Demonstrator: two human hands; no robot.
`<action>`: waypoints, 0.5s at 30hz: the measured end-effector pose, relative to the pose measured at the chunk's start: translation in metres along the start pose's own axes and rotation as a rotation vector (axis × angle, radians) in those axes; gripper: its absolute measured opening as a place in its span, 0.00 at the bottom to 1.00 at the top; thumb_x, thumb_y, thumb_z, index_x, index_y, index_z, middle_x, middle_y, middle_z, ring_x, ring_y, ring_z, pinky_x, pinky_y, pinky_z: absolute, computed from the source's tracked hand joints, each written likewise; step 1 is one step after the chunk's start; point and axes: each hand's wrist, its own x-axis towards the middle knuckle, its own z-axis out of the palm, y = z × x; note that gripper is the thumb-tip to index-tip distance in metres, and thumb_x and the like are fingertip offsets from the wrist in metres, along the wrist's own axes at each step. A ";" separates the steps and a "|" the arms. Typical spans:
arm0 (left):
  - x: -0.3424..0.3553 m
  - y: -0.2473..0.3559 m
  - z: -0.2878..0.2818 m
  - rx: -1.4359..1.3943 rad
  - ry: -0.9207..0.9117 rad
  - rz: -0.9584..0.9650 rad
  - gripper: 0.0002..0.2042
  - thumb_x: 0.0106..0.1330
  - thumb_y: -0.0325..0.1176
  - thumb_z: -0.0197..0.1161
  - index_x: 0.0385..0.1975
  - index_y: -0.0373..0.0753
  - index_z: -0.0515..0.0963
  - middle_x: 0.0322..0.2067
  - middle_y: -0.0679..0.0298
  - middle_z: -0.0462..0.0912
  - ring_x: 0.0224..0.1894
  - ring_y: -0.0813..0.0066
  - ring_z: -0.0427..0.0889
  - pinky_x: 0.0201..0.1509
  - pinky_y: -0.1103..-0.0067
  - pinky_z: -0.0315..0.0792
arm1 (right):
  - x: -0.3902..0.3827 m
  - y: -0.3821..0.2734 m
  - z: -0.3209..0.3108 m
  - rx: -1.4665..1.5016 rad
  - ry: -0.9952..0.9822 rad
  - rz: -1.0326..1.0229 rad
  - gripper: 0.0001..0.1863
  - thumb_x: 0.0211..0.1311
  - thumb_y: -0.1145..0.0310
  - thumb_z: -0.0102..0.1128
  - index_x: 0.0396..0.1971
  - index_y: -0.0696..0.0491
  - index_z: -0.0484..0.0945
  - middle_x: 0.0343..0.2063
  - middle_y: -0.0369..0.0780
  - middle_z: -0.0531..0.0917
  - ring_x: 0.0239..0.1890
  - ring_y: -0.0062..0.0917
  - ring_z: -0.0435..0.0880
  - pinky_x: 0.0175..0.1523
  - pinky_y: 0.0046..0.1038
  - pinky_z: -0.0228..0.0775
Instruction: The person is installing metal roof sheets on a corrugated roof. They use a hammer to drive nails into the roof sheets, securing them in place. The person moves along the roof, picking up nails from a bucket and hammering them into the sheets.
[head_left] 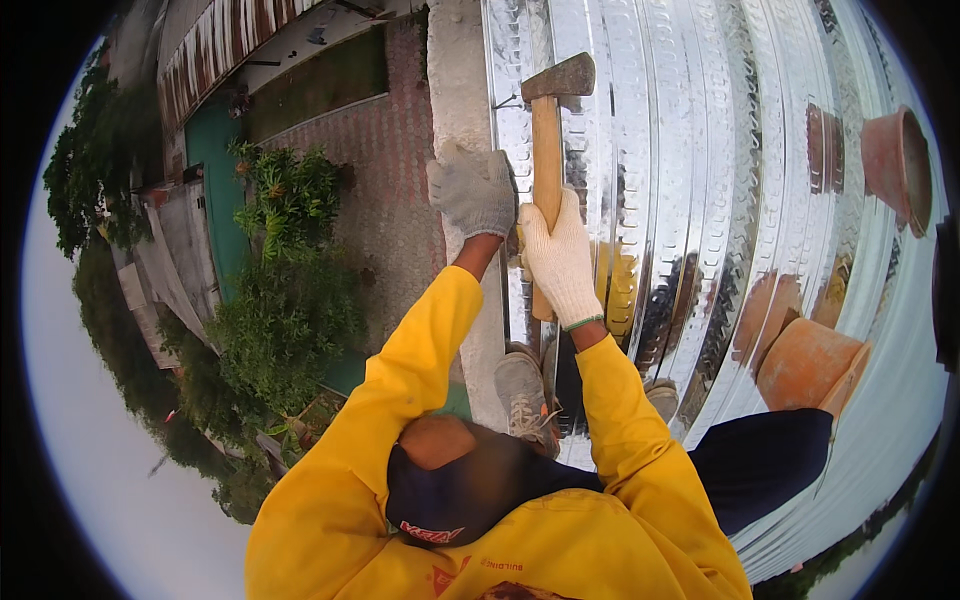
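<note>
My right hand (562, 258), in a white knitted glove, grips the wooden handle of a hatchet (546, 150). The dark, worn steel head of the hatchet points away from me, above shiny ribbed metal roofing sheets (680, 130). My left hand (472, 190), in a grey glove, is closed over the pale concrete ledge (460, 80) beside the sheets. Its fingers are curled, and whatever they hold, if anything, is hidden. A thin dark nail or wire (508, 100) sticks out left of the hatchet head.
Two clay pots, an orange one (805, 362) and a reddish one (893, 165), rest on the roofing at right. My grey shoe (520, 390) stands beside the ledge. Left of the ledge is a drop to a paved yard (385, 210) with leafy shrubs (290, 280).
</note>
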 end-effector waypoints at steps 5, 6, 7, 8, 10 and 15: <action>-0.009 -0.015 0.000 0.031 0.008 0.001 0.37 0.71 0.55 0.79 0.71 0.39 0.75 0.54 0.45 0.79 0.59 0.38 0.82 0.65 0.48 0.75 | 0.001 -0.113 -0.058 0.483 0.125 0.292 0.22 0.93 0.58 0.66 0.67 0.58 0.70 0.31 0.37 0.82 0.25 0.18 0.83 0.29 0.26 0.79; -0.010 -0.015 0.000 0.033 -0.005 -0.011 0.36 0.72 0.56 0.79 0.71 0.39 0.75 0.54 0.45 0.78 0.59 0.38 0.82 0.66 0.48 0.75 | 0.002 -0.126 -0.064 0.481 0.200 0.220 0.21 0.93 0.60 0.65 0.67 0.57 0.69 0.30 0.36 0.81 0.24 0.18 0.83 0.28 0.26 0.79; -0.009 -0.010 0.000 0.032 -0.022 -0.015 0.36 0.72 0.56 0.78 0.70 0.38 0.75 0.54 0.45 0.78 0.59 0.39 0.82 0.66 0.48 0.74 | -0.001 -0.114 -0.055 0.408 0.183 0.205 0.21 0.93 0.59 0.66 0.67 0.57 0.69 0.31 0.37 0.81 0.24 0.19 0.83 0.29 0.27 0.79; -0.008 -0.006 0.002 0.028 -0.037 -0.017 0.36 0.72 0.56 0.78 0.70 0.38 0.75 0.54 0.45 0.78 0.60 0.39 0.81 0.66 0.48 0.74 | -0.004 -0.086 -0.037 0.337 0.168 0.187 0.22 0.92 0.59 0.66 0.67 0.58 0.70 0.32 0.37 0.82 0.24 0.19 0.83 0.29 0.28 0.79; -0.009 -0.011 0.004 0.029 -0.013 0.009 0.36 0.72 0.56 0.78 0.70 0.38 0.76 0.54 0.44 0.78 0.60 0.39 0.81 0.67 0.47 0.73 | -0.008 -0.049 -0.013 0.171 0.048 0.167 0.22 0.92 0.59 0.67 0.67 0.58 0.71 0.33 0.38 0.82 0.24 0.20 0.84 0.30 0.28 0.79; -0.009 -0.017 0.007 -0.008 -0.007 0.010 0.35 0.72 0.55 0.79 0.68 0.35 0.78 0.54 0.44 0.77 0.60 0.39 0.80 0.67 0.47 0.72 | -0.009 -0.053 -0.026 0.052 -0.050 0.090 0.22 0.91 0.60 0.66 0.69 0.59 0.73 0.33 0.38 0.83 0.24 0.20 0.84 0.28 0.28 0.78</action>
